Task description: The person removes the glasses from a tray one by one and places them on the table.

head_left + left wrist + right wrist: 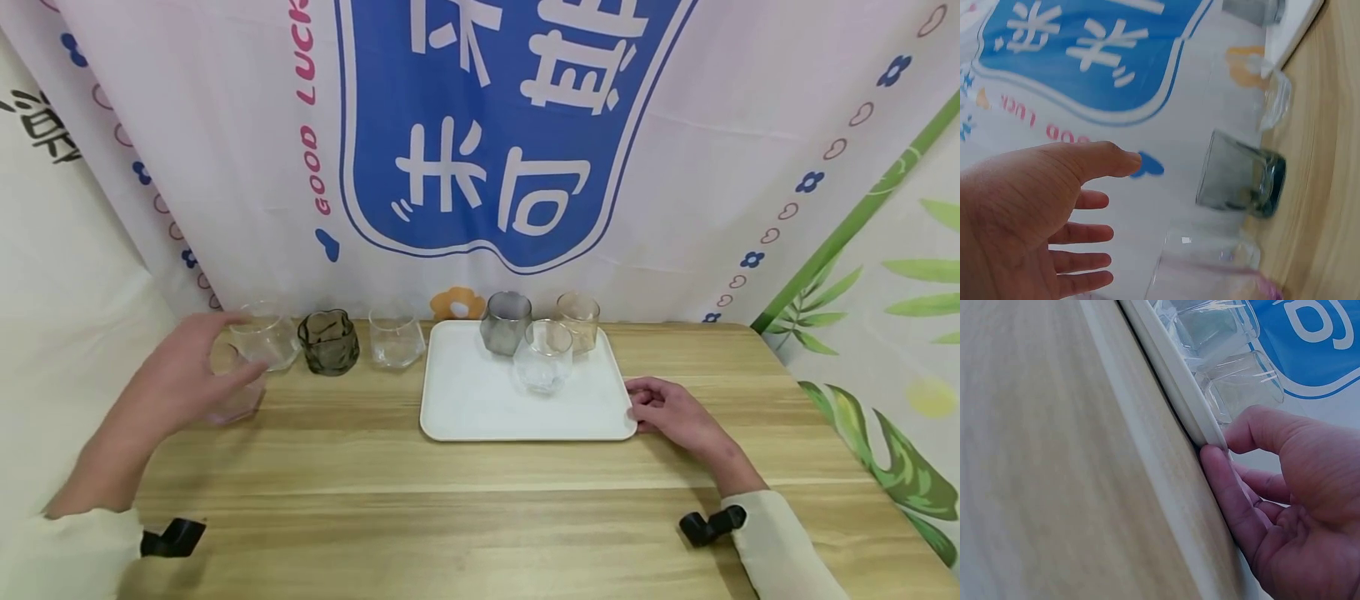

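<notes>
The white tray [480, 408] lies on the bench [420, 517], and the right hand's grip [675, 417] pinches its rim at 4 o'clock between thumb and fingers. It carries three glasses: a grey glass [505, 329] at 11 o'clock, an amber glass [587, 327] at 1 o'clock and a clear stemless glass [542, 375] nearer the middle, which stands in front of the other two and overlaps both in the head view. Just off the tray at 10 o'clock stands a short clear glass [396, 343]; past it, further toward 9 o'clock, come a dark smoky glass [328, 346] and a far clear glass [272, 337]. Nearest the person in that group is a pinkish glass [242, 402], well out at 9 o'clock from the tray and partly covered by the left hand's grip [176, 375]. That grip is released, thumb and fingers spread; in the left wrist view a gap shows between its fingertips and the pinkish glass. Black wrist mounts [712, 525] sit at the cream sleeves [780, 542], at 4 and 8 o'clock. A printed curtain [262, 208] hangs behind the bench at 12 o'clock, and a leaf-patterned cloth [892, 333] borders it at 3 o'clock
</notes>
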`<state>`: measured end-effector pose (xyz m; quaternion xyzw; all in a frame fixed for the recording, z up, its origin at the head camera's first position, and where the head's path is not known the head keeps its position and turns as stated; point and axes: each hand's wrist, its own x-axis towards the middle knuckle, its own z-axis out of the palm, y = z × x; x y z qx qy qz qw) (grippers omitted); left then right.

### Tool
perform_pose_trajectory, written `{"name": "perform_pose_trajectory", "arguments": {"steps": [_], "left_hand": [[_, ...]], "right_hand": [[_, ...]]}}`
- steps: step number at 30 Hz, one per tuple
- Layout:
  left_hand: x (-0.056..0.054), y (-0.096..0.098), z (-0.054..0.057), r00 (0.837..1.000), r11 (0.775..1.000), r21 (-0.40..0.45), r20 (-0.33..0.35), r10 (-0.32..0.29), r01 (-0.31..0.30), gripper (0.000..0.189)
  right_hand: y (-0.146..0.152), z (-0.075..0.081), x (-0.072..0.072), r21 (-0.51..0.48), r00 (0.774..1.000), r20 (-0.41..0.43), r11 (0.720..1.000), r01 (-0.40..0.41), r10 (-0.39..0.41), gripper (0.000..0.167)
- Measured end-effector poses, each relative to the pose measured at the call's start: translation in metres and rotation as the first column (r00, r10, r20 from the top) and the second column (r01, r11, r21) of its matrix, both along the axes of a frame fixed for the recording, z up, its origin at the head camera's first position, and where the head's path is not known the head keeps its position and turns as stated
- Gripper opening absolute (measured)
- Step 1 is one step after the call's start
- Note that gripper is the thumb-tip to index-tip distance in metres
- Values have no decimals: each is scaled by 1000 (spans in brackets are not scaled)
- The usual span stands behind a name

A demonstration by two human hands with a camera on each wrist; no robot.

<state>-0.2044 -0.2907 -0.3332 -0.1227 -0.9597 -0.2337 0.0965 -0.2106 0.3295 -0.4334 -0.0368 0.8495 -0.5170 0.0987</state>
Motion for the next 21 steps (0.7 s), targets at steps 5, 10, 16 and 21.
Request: {"name": "perform_pose_trajectory", "arguments": {"steps": [5,10,16,21], "left_hand": [[4,28,3,1000,1000,7,-23,2,-2,64],[6,57,0,998,998,-22,-27,-56,55,59],[2,90,-12,980,991,-17,-142,-137,136,42],[-3,118,-21,967,978,18,-155,-202,207,38]], "right_hand": [[0,0,0,3,1000,-7,1000,-4,4,49],[-1,-1,1,-2,1000,-7,1000,-8,8,50],[-1,1,2,2,1000,1,1000,0,0,50],[-1,2,1,-1,1000,0,1000,0,0,50]]}}
